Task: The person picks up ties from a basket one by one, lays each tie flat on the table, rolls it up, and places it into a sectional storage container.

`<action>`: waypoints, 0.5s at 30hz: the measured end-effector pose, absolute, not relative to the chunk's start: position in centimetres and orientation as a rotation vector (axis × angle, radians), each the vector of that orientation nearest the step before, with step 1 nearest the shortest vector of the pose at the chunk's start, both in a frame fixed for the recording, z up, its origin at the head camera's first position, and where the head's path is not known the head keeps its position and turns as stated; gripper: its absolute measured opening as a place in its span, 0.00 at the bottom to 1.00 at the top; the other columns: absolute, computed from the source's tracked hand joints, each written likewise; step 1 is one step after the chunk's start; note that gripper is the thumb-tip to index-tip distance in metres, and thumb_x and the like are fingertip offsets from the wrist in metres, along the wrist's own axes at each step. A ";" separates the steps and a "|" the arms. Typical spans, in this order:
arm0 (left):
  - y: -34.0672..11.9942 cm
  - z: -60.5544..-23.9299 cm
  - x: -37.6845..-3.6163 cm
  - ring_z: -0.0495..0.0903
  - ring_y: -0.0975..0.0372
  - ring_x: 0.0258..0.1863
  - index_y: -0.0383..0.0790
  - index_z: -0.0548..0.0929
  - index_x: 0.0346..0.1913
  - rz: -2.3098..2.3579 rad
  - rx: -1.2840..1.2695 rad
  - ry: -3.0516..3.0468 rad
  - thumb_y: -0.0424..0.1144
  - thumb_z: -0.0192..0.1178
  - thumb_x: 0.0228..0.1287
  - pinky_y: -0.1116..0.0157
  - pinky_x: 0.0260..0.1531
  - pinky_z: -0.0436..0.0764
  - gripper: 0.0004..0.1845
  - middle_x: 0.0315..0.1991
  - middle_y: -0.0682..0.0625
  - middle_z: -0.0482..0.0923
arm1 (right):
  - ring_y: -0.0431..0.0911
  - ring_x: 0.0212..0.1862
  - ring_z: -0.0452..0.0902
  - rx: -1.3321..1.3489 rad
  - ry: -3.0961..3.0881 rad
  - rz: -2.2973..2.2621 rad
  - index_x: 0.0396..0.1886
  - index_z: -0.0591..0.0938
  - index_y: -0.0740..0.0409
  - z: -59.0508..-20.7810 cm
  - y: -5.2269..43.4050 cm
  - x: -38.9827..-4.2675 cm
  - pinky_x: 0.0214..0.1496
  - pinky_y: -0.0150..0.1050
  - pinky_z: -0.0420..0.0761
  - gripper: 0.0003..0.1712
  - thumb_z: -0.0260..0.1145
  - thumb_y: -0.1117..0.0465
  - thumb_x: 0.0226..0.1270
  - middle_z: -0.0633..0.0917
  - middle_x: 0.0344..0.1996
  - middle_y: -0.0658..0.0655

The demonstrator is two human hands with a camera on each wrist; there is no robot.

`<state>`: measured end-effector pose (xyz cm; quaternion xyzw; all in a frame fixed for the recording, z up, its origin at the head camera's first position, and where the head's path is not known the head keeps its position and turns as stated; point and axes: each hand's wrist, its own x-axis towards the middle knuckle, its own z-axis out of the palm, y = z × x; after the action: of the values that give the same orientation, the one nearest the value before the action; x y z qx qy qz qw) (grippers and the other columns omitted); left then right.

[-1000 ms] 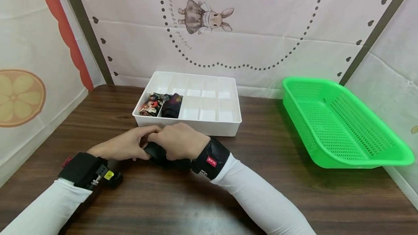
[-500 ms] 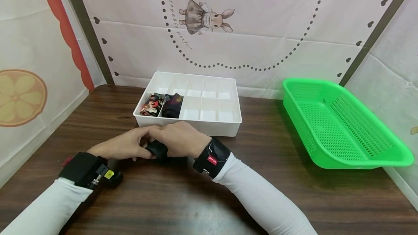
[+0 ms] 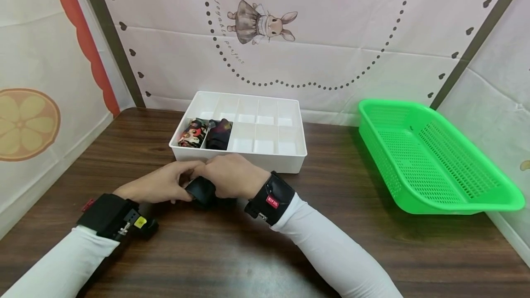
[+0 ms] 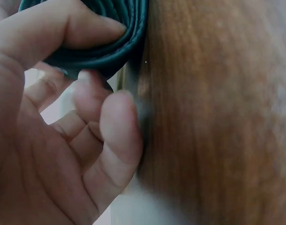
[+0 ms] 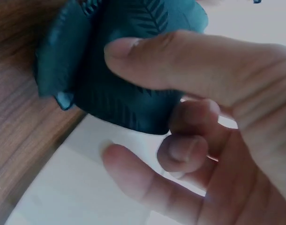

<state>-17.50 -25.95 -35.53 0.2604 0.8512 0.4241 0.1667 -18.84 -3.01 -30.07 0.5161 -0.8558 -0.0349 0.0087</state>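
Observation:
A dark teal necktie point(image 3: 201, 191) with a leaf pattern is rolled into a coil on the table, just in front of the white divided box point(image 3: 240, 162). My left hand point(image 3: 159, 185) grips one end of the roll; in the left wrist view its thumb lies on the coiled edge of the necktie point(image 4: 89, 62). My right hand point(image 3: 233, 176) holds the other side, its thumb across the outer layer of the necktie point(image 5: 128, 105) and its fingers curled behind. A loose dark end lies under the right hand, partly hidden.
The box's front left compartments hold a colorful patterned fabric roll point(image 3: 193, 134) and a dark fabric roll point(image 3: 218, 135). To the right stands a green plastic basket point(image 3: 397, 174). A printed cloth wall point(image 3: 331, 26) rises behind the brown table point(image 3: 331, 174).
The coil between my hands has turned and shows more of its dark outer surface. My right hand has shifted slightly to the right; the left has barely moved.

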 end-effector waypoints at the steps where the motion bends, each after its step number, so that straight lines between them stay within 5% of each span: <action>1: -26.0 -35.5 -17.5 0.78 0.57 0.29 0.39 0.78 0.60 1.212 0.729 2.427 0.25 0.73 0.56 0.61 0.18 0.82 0.29 0.38 0.44 0.76 | 0.41 0.49 0.83 1.606 -2.660 -0.100 0.62 0.83 0.47 -30.2 -3.0 -18.9 0.52 0.37 0.82 0.28 0.80 0.60 0.63 0.88 0.44 0.48; 7: -26.2 -35.7 -17.5 0.76 0.57 0.30 0.33 0.74 0.63 1.257 0.635 2.412 0.33 0.76 0.58 0.61 0.19 0.81 0.31 0.39 0.44 0.76 | 0.42 0.52 0.83 1.627 -2.606 -0.004 0.63 0.80 0.49 -31.0 -3.1 -19.6 0.52 0.39 0.82 0.31 0.80 0.63 0.60 0.87 0.47 0.49; 15: -26.6 -36.6 -17.9 0.77 0.55 0.30 0.37 0.76 0.61 1.276 0.757 2.437 0.34 0.75 0.63 0.60 0.17 0.81 0.26 0.41 0.45 0.77 | 0.40 0.55 0.81 1.665 -2.644 0.029 0.60 0.79 0.50 -31.0 -3.1 -20.0 0.56 0.38 0.81 0.29 0.81 0.62 0.62 0.86 0.52 0.48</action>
<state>-17.87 -26.61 -36.62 0.2627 0.8453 0.4425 0.1437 -20.01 -3.05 -31.01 0.5329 -0.8461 0.0092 0.0086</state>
